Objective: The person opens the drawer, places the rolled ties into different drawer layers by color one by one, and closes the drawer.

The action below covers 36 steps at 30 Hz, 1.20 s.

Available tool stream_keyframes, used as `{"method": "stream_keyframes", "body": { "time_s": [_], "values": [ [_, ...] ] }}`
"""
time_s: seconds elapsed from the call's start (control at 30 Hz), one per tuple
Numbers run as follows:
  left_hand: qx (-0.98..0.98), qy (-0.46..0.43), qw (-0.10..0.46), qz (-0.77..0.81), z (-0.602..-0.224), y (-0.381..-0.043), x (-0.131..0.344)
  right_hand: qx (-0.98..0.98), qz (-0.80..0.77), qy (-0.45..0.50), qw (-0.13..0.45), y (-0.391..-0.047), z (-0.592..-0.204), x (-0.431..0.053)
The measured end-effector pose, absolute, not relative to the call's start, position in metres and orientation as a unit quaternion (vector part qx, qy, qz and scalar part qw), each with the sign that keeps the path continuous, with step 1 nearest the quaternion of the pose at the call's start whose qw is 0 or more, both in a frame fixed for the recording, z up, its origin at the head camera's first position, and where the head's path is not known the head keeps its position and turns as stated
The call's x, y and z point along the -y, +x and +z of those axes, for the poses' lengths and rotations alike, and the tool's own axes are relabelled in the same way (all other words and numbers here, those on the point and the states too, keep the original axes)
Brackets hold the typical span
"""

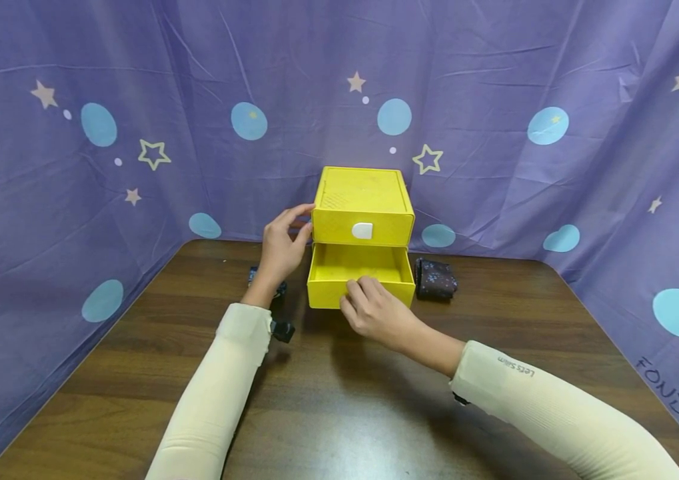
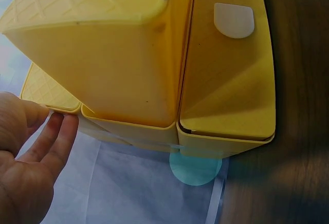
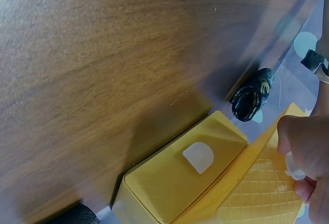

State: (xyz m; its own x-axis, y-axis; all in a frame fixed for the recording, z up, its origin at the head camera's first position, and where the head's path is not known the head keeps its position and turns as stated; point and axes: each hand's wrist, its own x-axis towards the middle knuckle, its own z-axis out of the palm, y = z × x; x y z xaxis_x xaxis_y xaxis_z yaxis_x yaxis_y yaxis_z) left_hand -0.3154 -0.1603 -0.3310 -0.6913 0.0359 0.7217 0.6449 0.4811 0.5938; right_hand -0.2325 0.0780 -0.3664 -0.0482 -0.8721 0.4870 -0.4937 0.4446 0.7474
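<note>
A yellow drawer cabinet [image 1: 364, 190] stands at the back of the table. Its middle drawer [image 1: 324, 294] is pulled out, and the inside that shows holds nothing. My right hand [image 1: 378, 317] pinches that drawer's white handle [image 3: 293, 166] at the front. My left hand [image 1: 282, 248] touches the cabinet's upper left side, thumb near the front edge and fingers along the side. The top drawer, with a white handle [image 1: 362, 231], is in; so is the bottom drawer [image 2: 229, 75], seen in the wrist views.
A folded dark patterned cloth [image 1: 436, 279] lies right of the cabinet. Another dark patterned cloth item [image 3: 252, 94] lies to its left, partly hidden by my left arm in the head view. A purple curtain [image 1: 471, 67] hangs behind the brown wooden table [image 1: 315, 400].
</note>
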Motion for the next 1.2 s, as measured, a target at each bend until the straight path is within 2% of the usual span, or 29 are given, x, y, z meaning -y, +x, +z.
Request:
{"method": "stream_keyframes", "body": {
  "time_s": [0.73, 1.2],
  "values": [
    [0.797, -0.209, 0.326, -0.464, -0.33, -0.315, 0.16, 0.698, -0.208, 0.491, 0.479, -0.22, -0.364, -0.078],
    [0.798, -0.206, 0.329, -0.461, -0.33, -0.313, 0.159, 0.684, -0.202, 0.496, 0.495, -0.215, -0.366, -0.078]
  ]
}}
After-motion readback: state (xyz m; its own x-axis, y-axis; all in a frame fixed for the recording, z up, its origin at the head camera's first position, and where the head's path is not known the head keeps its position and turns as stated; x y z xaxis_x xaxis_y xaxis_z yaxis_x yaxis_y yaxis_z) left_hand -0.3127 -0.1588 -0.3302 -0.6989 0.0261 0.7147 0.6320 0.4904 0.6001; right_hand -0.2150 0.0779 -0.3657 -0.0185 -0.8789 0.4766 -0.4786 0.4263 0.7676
